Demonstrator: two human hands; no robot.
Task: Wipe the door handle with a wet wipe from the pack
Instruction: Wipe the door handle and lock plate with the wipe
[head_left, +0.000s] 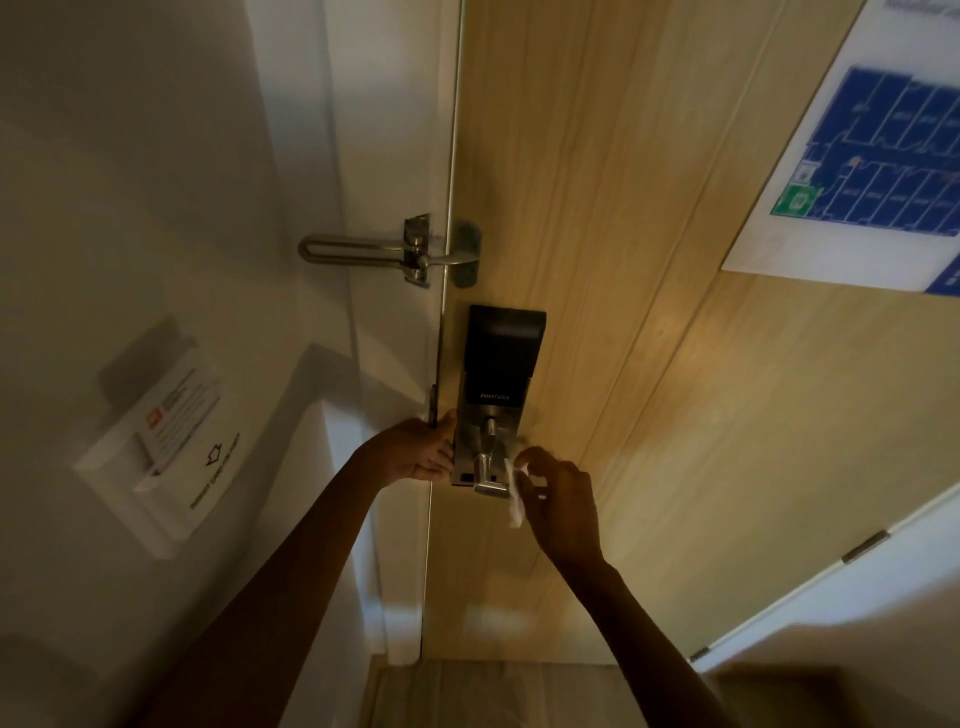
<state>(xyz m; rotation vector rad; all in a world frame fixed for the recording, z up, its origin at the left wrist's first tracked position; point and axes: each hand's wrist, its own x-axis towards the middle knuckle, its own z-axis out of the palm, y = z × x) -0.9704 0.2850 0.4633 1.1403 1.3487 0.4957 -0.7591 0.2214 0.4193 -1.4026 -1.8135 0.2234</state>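
A silver lever door handle (487, 478) sticks out from a black smart lock plate (496, 364) on the wooden door (649, 312). My right hand (558, 501) pinches a white wet wipe (514, 493) just right of the handle's end; whether the wipe touches the handle I cannot tell. My left hand (423, 449) grips the door's edge beside the lock plate, fingers curled round it. The wipe pack is not in view.
A metal swing-bar door guard (395, 252) spans the frame and door above the lock. A white key-card holder (156, 447) hangs on the left wall. A blue floor plan sign (872, 150) is on the door at upper right. A hinge (865, 545) shows at right.
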